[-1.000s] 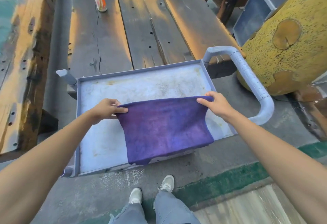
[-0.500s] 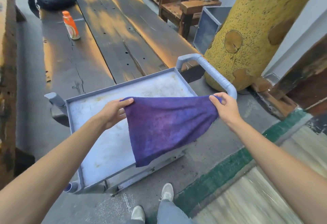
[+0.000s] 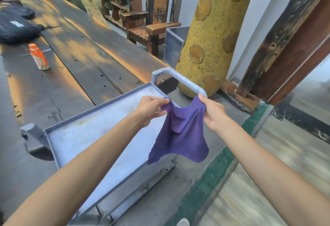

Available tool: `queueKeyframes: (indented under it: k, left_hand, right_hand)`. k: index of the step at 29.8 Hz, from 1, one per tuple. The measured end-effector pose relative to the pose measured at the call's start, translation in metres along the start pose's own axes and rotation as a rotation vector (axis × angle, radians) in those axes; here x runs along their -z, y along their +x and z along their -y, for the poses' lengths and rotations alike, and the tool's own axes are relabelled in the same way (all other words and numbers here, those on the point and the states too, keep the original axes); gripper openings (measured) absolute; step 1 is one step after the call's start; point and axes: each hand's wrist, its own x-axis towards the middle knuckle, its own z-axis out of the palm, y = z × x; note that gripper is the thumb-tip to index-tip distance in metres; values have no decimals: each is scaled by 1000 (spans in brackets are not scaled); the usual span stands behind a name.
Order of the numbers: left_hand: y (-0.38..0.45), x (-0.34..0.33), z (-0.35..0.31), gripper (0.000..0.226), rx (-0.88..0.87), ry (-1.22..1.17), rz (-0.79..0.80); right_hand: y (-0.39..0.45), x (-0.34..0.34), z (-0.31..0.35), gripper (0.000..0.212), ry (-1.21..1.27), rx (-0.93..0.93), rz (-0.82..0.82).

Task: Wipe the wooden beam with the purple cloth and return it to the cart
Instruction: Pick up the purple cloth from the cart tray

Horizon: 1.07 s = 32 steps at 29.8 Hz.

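- 1 purple cloth (image 3: 180,133), hanging in air above right edge of 1 grey cart (image 3: 92,147).
- 2 hands: left hand (image 3: 151,109) and right hand (image 3: 213,114) each pinched closed on 1 top corner.
- 1 orange bottle (image 3: 38,59) upright on wooden beam (image 3: 85,54).
- 2 dark bags (image 3: 15,24) far left, possibly; blurred.

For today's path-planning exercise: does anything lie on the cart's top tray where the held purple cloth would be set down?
Nothing visible does. The purple cloth hangs from both hands beside the cart's top tray, whose surface shows only stains.
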Motion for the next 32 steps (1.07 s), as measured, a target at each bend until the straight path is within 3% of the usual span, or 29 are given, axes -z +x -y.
queueKeyframes:
  k: [6,11,15,19,21,24,28,32]
  left_hand:
    - [-14,-57,-17,13,-169,136,158]
    - [-21,-79,-27,14,-266,213,238]
    - [-22,-88,-32,18,-362,398,266]
    - [-14,-95,-28,15,-493,481,123]
    - [-11,-98,-29,3,-542,519,147]
    - [-5,-100,-33,16,-576,587,177]
    - [-1,-98,-42,16,-552,473,254]
    - [5,-89,-46,15,-556,472,267]
  right_hand:
    - [-24,-5,6,13,-281,204,34]
    - [-30,5,24,12,-366,298,-35]
    - [-34,12,37,16,-454,346,17]
    - [-38,20,54,29,-698,397,196]
    - [-39,23,62,25,-894,430,247]
    - [-29,33,71,34,-1236,483,282]
    - [-4,51,65,16,-1282,371,446]
    - [13,69,45,30,-1156,319,521]
